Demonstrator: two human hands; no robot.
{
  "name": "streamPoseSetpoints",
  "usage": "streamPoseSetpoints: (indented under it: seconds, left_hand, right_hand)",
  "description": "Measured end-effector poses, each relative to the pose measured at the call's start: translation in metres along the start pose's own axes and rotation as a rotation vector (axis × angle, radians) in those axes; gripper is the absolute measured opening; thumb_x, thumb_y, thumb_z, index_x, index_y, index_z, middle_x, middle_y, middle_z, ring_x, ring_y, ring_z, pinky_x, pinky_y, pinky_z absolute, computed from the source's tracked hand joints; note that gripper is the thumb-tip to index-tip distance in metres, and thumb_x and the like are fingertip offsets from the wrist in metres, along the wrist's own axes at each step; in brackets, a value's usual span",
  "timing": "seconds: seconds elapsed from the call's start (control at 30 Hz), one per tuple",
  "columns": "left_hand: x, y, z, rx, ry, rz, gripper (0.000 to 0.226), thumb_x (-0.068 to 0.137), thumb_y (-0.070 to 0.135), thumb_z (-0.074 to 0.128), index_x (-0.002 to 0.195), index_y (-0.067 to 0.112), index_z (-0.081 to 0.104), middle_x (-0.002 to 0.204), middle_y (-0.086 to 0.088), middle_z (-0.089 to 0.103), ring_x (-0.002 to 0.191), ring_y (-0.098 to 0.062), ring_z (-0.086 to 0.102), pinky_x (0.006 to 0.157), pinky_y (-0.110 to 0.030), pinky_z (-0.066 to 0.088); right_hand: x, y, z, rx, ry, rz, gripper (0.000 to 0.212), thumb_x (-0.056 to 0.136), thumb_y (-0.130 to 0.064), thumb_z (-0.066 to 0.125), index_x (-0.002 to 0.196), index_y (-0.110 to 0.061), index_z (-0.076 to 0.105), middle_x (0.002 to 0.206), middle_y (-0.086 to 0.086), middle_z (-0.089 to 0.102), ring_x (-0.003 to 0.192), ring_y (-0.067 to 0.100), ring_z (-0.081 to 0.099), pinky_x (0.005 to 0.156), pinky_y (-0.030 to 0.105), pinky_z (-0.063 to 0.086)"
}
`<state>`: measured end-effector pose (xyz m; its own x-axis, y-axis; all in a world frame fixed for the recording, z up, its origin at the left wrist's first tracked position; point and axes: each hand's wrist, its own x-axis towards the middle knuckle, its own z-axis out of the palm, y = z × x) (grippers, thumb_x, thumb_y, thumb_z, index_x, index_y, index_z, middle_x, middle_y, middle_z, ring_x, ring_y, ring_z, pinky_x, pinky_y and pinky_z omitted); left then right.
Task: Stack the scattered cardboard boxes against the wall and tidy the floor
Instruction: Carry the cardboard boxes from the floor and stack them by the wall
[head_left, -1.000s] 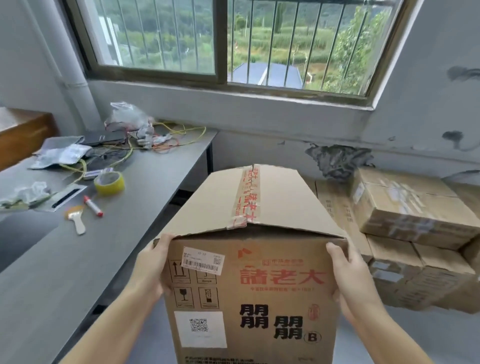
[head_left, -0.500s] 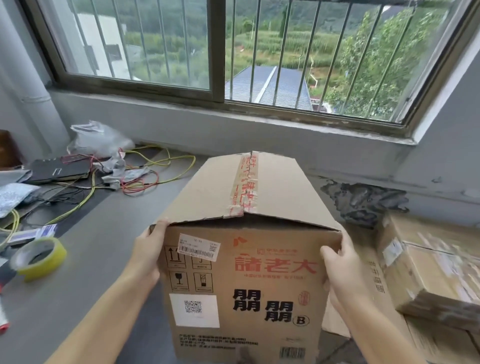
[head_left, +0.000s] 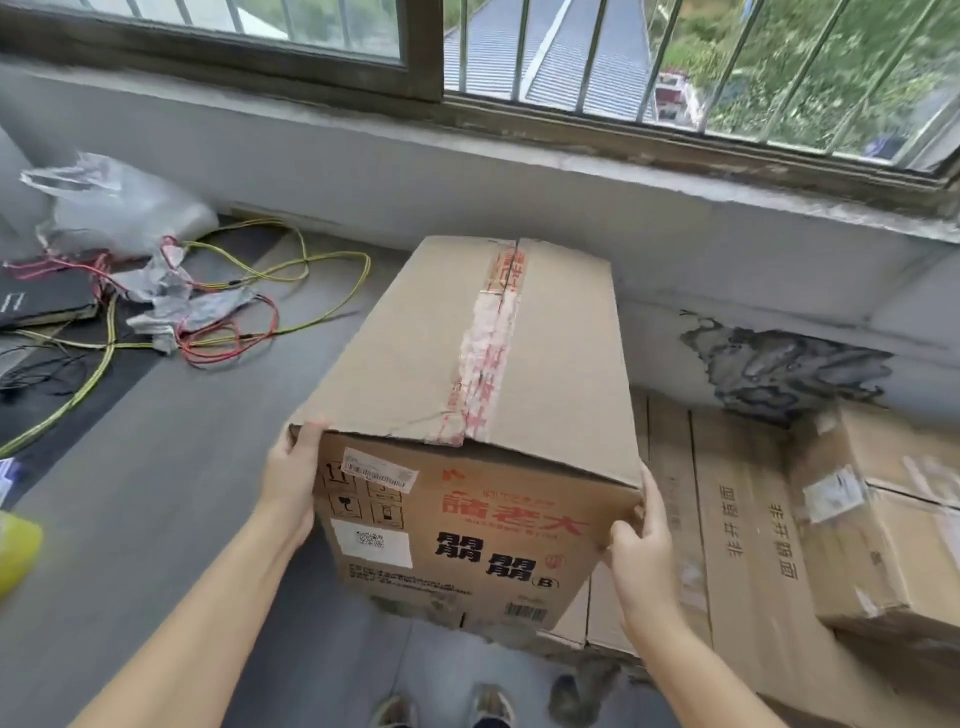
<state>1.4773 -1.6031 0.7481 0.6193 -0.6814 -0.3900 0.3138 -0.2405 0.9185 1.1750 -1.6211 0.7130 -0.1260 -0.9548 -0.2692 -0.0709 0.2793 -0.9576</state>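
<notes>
I hold a large brown cardboard box (head_left: 467, 374) with red tape along its top and black and red print on the near face. My left hand (head_left: 291, 478) grips its near left edge and my right hand (head_left: 641, 545) grips its near right edge. The box is in the air, close to the wall under the window. Below it to the right lies a flat box (head_left: 727, 519) with printed letters. A taped box (head_left: 883, 519) sits on that one at the far right.
A grey table (head_left: 156, 493) runs along the left with yellow and red wires (head_left: 228, 322), a plastic bag (head_left: 114, 202) and a dark notebook (head_left: 41, 301). A yellow tape roll (head_left: 15, 551) shows at the left edge. My shoes (head_left: 441, 709) stand on the floor below.
I have stepped closer to the wall and looked down. The box has moved forward and lower, over the flat box by the wall. Both hands keep their grip.
</notes>
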Motion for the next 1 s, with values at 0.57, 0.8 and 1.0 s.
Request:
streamPoseSetpoints:
  seconds: [0.57,0.8,1.0]
  left_hand:
    - [0.074,-0.040,-0.010,0.093,-0.205,-0.372,0.031,0.099,0.039,0.043,0.122,0.018,0.040,0.133,-0.011,0.052,0.113,-0.036,0.056,0.092,-0.053,0.048]
    - [0.097,-0.040,0.007,0.110,-0.201,-0.368,0.038,0.097,0.045,0.043,0.126,0.021,0.038,0.133,-0.009,0.050,0.117,-0.034,0.054,0.092,-0.048,0.048]
    - [0.086,-0.034,0.011,0.145,-0.183,-0.369,0.038,0.097,0.048,0.042,0.121,0.020,0.036,0.124,-0.010,0.051,0.115,-0.036,0.055,0.085,-0.045,0.049]
  right_hand:
    - [0.032,0.017,0.025,0.188,0.002,0.221,0.045,0.102,-0.010,0.037,0.145,-0.024,0.037,0.133,-0.006,0.053,0.111,0.009,0.054,0.093,0.031,0.042]
    - [0.069,0.013,0.032,0.158,-0.006,0.226,0.046,0.103,-0.010,0.035,0.146,-0.024,0.037,0.136,-0.002,0.055,0.118,0.017,0.054,0.103,0.043,0.042]
    - [0.070,0.019,0.030,0.117,0.014,0.231,0.046,0.102,-0.014,0.037,0.147,-0.025,0.034,0.138,-0.003,0.052,0.122,0.019,0.052,0.104,0.044,0.041]
